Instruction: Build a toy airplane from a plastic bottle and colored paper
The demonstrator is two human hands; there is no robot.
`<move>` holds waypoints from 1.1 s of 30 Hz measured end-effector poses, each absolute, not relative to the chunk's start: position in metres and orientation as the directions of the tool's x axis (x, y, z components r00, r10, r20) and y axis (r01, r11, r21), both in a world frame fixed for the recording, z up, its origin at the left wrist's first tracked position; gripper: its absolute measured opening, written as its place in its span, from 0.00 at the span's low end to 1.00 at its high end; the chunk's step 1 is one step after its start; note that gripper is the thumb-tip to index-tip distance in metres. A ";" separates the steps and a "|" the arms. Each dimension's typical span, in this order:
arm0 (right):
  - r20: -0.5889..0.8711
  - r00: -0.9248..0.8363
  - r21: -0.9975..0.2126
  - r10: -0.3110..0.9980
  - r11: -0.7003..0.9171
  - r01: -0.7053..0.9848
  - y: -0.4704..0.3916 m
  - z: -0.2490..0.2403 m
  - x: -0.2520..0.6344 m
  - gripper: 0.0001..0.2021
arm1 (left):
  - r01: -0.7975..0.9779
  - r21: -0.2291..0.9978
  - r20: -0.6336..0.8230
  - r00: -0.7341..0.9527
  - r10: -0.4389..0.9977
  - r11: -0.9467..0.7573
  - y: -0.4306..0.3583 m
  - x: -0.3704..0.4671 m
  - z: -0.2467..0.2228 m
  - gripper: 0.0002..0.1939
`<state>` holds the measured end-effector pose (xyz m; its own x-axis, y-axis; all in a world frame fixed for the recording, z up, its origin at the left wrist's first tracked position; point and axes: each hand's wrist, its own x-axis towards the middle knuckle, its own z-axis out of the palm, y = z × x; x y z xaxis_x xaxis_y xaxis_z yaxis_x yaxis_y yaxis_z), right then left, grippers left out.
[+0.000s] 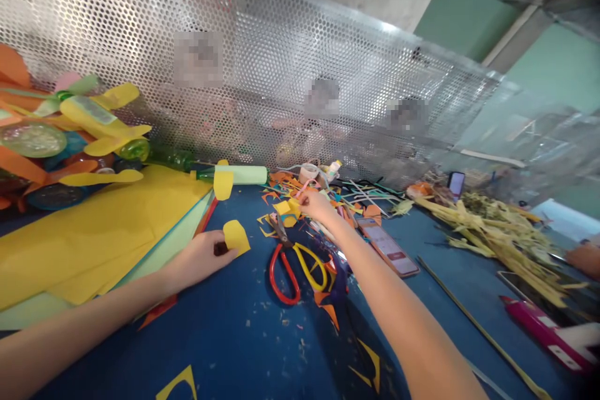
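My left hand (206, 259) pinches a small yellow paper cutout (237, 236) with one rounded end, holding it above the blue table. My right hand (316, 206) is stretched forward into a heap of paper offcuts, its fingers closed at the edge of a yellow paper scrap (287, 212). Between my hands lies a pair of scissors (285, 256) with one red and one yellow handle, blades pointing away. Beyond my left hand, another yellow rounded piece (224, 182) is on a green bottle wrapped in pale green paper (244, 175).
Yellow paper sheets (107, 225) and bottle-and-paper models (94, 119) fill the left. A phone (389, 247), a thin stick (478, 319), dried husks (501, 237) and a magenta tool (546, 331) lie right. Another person's hand (584, 259) shows there. Perforated metal (276, 62) stands behind.
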<state>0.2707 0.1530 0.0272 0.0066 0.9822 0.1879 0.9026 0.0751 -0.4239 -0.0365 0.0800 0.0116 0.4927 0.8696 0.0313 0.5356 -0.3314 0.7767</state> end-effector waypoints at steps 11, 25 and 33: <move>0.166 0.028 -0.754 0.986 0.108 0.647 0.142 0.047 0.302 0.12 | 0.588 0.671 0.100 0.531 0.841 -0.451 0.079 -0.038 0.013 0.14; 0.019 0.124 -0.862 0.992 -0.046 0.504 0.146 0.040 0.302 0.07 | 0.511 0.762 0.137 0.472 0.871 -0.397 0.081 -0.038 0.002 0.19; -0.005 0.113 -0.915 0.994 -0.050 0.401 0.136 0.042 0.309 0.08 | 0.447 0.794 0.191 0.459 0.868 -0.411 0.077 -0.035 0.005 0.26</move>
